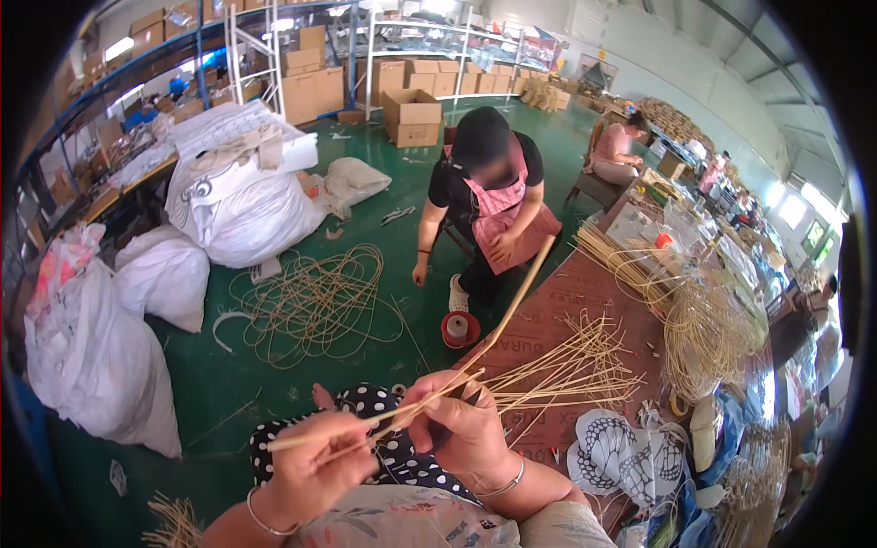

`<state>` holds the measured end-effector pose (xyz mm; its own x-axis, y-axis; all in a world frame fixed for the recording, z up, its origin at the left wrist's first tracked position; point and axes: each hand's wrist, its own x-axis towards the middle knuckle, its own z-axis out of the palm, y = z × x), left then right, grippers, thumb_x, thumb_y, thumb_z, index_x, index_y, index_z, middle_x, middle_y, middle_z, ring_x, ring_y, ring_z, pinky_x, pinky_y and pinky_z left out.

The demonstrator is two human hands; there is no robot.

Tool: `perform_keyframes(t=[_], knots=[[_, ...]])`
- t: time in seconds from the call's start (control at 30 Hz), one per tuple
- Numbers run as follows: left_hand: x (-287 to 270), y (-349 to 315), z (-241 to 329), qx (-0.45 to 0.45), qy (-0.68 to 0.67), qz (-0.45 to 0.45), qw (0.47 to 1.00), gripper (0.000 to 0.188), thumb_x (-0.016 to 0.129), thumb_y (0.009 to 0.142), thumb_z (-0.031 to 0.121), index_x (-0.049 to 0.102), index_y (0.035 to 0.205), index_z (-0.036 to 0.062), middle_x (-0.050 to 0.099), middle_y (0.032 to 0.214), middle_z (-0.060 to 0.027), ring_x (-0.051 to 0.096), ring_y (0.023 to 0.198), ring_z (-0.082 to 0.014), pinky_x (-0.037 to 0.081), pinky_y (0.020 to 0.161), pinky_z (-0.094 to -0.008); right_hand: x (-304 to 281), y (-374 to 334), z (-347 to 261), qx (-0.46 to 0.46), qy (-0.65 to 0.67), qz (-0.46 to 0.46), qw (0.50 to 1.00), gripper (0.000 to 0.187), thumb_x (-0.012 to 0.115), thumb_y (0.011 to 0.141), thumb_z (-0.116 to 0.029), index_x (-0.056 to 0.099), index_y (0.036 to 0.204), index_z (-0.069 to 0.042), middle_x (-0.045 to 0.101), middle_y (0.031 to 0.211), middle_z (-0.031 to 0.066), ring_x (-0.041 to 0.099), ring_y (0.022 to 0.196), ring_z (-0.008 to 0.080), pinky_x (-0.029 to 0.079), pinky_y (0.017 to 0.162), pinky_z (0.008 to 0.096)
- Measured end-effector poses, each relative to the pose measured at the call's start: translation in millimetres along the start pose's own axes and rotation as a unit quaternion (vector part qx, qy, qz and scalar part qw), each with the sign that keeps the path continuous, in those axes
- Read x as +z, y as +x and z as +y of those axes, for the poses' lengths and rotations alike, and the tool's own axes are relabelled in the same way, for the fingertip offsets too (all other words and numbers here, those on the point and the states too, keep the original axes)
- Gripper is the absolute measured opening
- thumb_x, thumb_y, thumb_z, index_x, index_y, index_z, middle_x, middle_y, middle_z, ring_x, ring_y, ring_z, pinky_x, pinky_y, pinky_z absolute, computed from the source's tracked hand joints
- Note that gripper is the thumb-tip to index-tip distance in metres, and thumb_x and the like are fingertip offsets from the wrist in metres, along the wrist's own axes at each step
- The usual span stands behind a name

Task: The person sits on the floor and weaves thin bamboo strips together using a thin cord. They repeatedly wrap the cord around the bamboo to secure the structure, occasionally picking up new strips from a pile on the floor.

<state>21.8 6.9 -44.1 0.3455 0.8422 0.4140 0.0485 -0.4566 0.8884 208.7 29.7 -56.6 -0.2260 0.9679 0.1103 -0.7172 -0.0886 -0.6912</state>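
Note:
Before my lap, my left hand pinches thin pale cane sticks, which run across to my right hand. The fingers of my right hand are closed around the same sticks, close to where they cross. A longer, thicker-looking cane stick slants up and away beyond the right hand, over the table edge. Something dark shows between the right thumb and fingers; its kind is hidden. To the right of the right hand, a loose fan of cut cane sticks lies on the brown table.
A co-worker in a pink apron sits ahead, by a red bowl holding a spool. Tangled cane and white sacks lie on the green floor at left. Butterfly-patterned fabric and cane coils are at right.

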Motion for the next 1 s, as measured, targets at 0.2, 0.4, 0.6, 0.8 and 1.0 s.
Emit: perform_keyframes(t=[0.2, 0.4, 0.6, 0.8, 1.0], knots=[[-3, 23, 12, 0.012, 0.011, 0.012, 1.0, 0.011, 0.064, 0.074, -0.001, 0.059, 0.083, -0.0046, 0.058, 0.073, -0.0049, 0.053, 0.06, -0.0067, 0.042, 0.054, -0.0182, -1, 4, 0, -0.058, -0.001, -0.04, 0.998, 0.019, 0.059, 0.077, -0.01, 0.058, 0.092, 0.0, 0.062, 0.075, 0.0153, 0.052, 0.047, 0.0145, 0.04, 0.042, 0.0231], [-15, 22, 27, -0.088, -0.051, -0.022, 0.995, 0.009, 0.064, 0.073, 0.001, 0.06, 0.08, -0.0017, 0.059, 0.066, -0.0044, 0.053, 0.052, -0.0057, 0.04, 0.045, -0.02, -25, 11, 3, -0.028, -0.05, -0.025, 0.998, 0.025, 0.064, 0.072, -0.019, 0.059, 0.085, 0.002, 0.058, 0.064, 0.0158, 0.055, 0.053, 0.0207, 0.047, 0.053, 0.0311], [-12, 4, 60, -0.05, 0.023, -0.309, 0.95, 0.009, 0.065, 0.072, 0.013, 0.063, 0.078, 0.0064, 0.06, 0.068, -0.0046, 0.058, 0.057, -0.0184, 0.044, 0.049, -0.0275, 32, 10, -27, -0.038, -0.113, -0.469, 0.875, 0.015, 0.057, 0.077, -0.011, 0.059, 0.078, 0.004, 0.058, 0.068, 0.0154, 0.054, 0.054, 0.0274, 0.04, 0.046, 0.0351], [-7, -14, 62, -0.033, -0.033, -0.327, 0.944, 0.018, 0.06, 0.078, 0.018, 0.06, 0.093, 0.0092, 0.06, 0.073, -0.0067, 0.059, 0.065, -0.0232, 0.047, 0.054, -0.0313, 50, 2, -18, -0.036, 0.015, -0.586, 0.809, 0.019, 0.061, 0.08, -0.012, 0.059, 0.089, 0.005, 0.059, 0.071, 0.0111, 0.057, 0.057, 0.0248, 0.042, 0.047, 0.0316], [-12, -9, 50, -0.045, -0.032, -0.317, 0.947, 0.011, 0.063, 0.074, 0.014, 0.062, 0.082, 0.0075, 0.059, 0.07, -0.0052, 0.059, 0.062, -0.0215, 0.045, 0.053, -0.029, 41, 19, -33, -0.286, -0.251, -0.53, 0.758, 0.01, 0.057, 0.074, -0.008, 0.059, 0.08, -0.001, 0.057, 0.071, 0.0107, 0.054, 0.058, 0.0259, 0.043, 0.049, 0.0344]])
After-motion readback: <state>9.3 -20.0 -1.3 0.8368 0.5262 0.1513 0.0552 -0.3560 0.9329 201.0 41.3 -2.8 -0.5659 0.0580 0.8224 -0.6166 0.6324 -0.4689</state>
